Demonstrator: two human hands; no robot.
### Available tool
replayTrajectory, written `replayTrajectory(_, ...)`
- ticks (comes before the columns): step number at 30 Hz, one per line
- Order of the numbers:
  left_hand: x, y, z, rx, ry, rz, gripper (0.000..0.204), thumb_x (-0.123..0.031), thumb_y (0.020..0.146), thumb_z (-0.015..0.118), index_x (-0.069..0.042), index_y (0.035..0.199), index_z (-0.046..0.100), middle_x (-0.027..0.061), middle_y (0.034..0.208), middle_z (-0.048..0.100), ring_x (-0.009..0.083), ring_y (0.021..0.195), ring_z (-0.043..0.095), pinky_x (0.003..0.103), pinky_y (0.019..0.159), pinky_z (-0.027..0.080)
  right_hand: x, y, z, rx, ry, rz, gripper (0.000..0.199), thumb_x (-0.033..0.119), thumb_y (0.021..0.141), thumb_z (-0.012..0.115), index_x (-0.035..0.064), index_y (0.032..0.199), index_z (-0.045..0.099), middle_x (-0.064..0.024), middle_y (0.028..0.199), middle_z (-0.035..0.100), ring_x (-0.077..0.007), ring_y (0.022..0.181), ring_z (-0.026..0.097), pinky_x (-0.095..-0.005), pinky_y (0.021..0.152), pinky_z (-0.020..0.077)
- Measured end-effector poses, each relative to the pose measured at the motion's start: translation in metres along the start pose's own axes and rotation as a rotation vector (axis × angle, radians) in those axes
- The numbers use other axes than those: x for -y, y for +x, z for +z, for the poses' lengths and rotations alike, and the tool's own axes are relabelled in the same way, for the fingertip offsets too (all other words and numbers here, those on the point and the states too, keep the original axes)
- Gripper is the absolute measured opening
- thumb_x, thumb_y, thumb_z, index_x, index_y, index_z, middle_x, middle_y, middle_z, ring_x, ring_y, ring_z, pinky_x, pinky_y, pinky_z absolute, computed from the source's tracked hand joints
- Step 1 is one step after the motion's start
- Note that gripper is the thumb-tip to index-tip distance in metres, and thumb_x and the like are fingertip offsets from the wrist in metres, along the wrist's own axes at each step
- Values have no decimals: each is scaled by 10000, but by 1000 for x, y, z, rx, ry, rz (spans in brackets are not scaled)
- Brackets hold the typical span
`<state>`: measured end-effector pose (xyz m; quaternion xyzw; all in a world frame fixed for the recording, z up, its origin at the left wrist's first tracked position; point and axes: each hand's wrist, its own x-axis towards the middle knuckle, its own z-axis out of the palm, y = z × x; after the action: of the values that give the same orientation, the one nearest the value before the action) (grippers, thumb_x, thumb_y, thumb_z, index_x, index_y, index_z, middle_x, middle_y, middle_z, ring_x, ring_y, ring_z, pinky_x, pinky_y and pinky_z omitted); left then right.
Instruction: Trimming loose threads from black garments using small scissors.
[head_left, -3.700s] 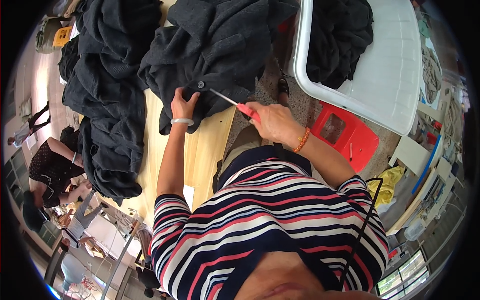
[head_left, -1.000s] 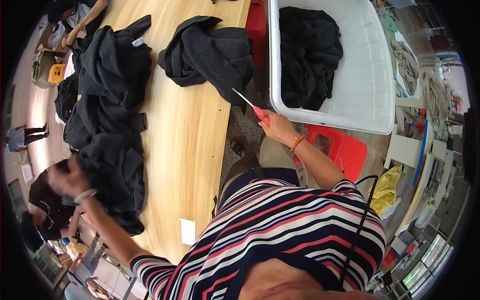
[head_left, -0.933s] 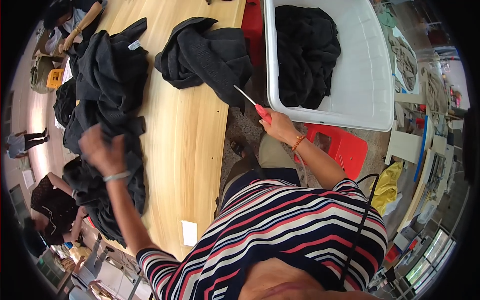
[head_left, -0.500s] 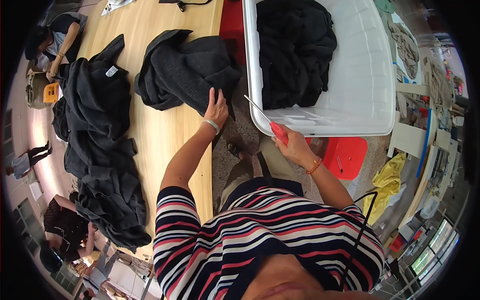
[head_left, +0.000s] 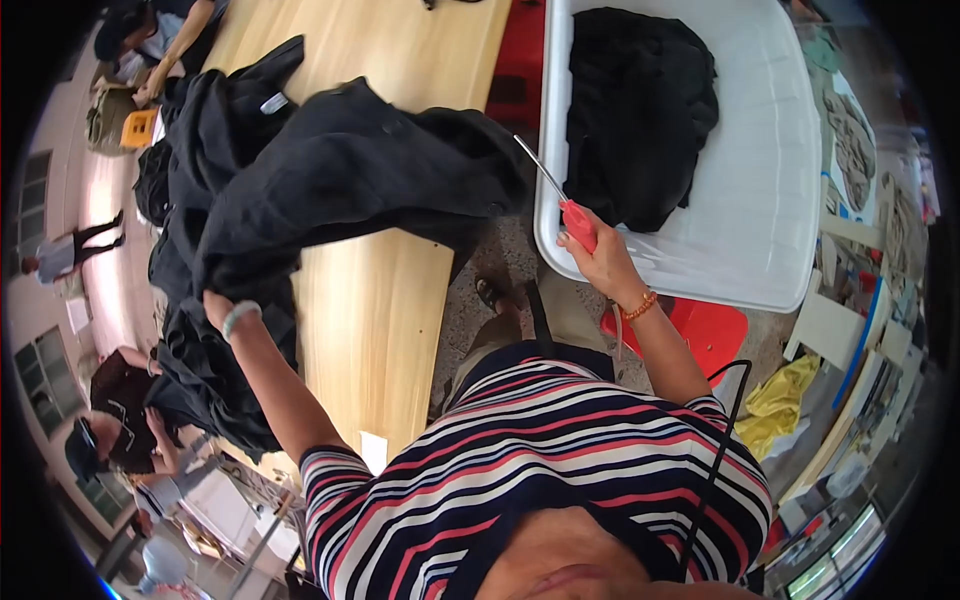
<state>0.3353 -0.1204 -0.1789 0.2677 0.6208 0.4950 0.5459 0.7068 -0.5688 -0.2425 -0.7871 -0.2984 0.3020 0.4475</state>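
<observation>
My left hand (head_left: 218,302) grips a black garment (head_left: 350,180) and holds it spread above the wooden table (head_left: 380,300). The cloth stretches from the hand toward the table's right edge. My right hand (head_left: 600,262) is shut on a red-handled tool (head_left: 578,224) whose thin metal blade points up and left, close to the garment's right end and the bin's rim. A pile of black garments (head_left: 190,350) lies on the table's left side, under and beside my left hand.
A white plastic bin (head_left: 760,200) to the right holds more black clothing (head_left: 640,110). A red stool (head_left: 700,335) stands below it, with a yellow cloth (head_left: 775,405) on the floor. Other people (head_left: 120,420) work at the left.
My left hand took the black garment by the table's right edge and pulled it across to the left over the pile. My right hand with the tool stayed near the bin.
</observation>
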Motion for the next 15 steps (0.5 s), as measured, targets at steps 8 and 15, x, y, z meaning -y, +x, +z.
replayTrajectory(8, 171, -55, -277, 223, 1642, 155, 836, -371, 657, 865, -1, 1339, 555, 290, 1256, 616, 431, 1092, 622, 475, 976, 498, 20, 22, 82, 201, -15, -23, 464, 225, 921, 679, 92, 1348, 557, -232, 1095, 687, -438, 1047, 642, -438, 897, 528)
replayTrajectory(15, 105, -122, -57, 622, 1077, 1026, 396, -23, 879, 616, -67, 1272, 625, 175, 1335, 589, 363, 1284, 530, 411, 1095, 415, 46, 22, 100, 251, -311, -85, 499, 306, 926, 660, 168, 1387, 533, -238, 1099, 687, -446, 1034, 641, -485, 910, 520)
